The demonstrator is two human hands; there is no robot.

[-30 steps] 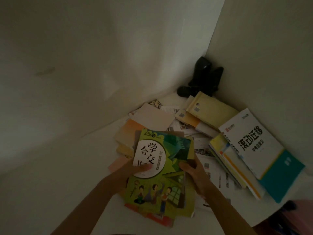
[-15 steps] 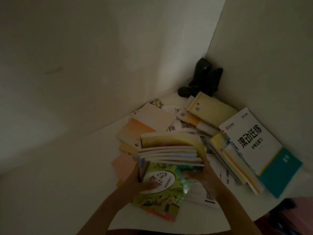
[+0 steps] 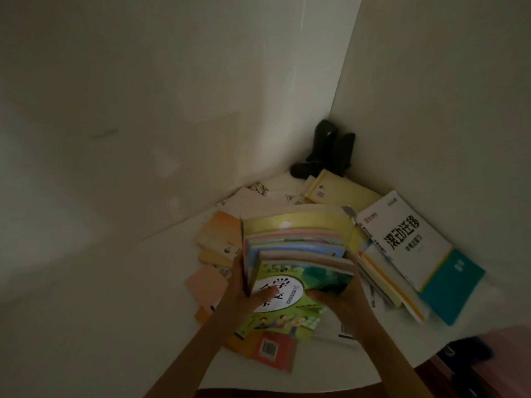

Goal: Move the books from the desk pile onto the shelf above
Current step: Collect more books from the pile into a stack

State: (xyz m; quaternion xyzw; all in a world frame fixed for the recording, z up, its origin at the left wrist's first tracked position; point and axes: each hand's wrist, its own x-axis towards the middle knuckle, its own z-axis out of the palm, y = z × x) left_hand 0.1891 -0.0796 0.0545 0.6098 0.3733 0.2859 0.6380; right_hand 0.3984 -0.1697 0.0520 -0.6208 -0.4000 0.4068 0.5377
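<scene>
Two hands at lower centre of the frame, gripping one stack of thin paperback books (image 3: pixel 296 248) tilted up on edge. Left hand (image 3: pixel 244 285) clasped round the stack's left edge, thumb (image 3: pixel 265 295) laid on the green illustrated front cover (image 3: pixel 290 291). Right hand (image 3: pixel 342 297) clasped round the right edge, fingers curled onto the same cover. Stack held above the white desk top (image 3: pixel 129 311), well below any shelf; shelf out of view. Exact number of books in the stack impossible to tell, at least five coloured top edges showing, a yellow one at the back.

Directly beneath the stack, one orange-red book with a barcode (image 3: pixel 270 349) lying flat. Just left, one pink sheet or thin book (image 3: pixel 205 285), and above it a few orange and pale booklets (image 3: pixel 221 234) overlapping. To the right, one white and teal thick book with large black characters (image 3: pixel 413 242) resting atop a slanted heap of yellow-edged books (image 3: pixel 385 282), touching the right wall (image 3: pixel 445 110). Behind the stack, at centre right, one pale yellow book (image 3: pixel 342 191) and scattered white papers. In the far corner, one dark, indistinct object (image 3: pixel 327 150) against both walls, blocking the corner. Loose books crowded on every side of the held stack except the near left.
</scene>
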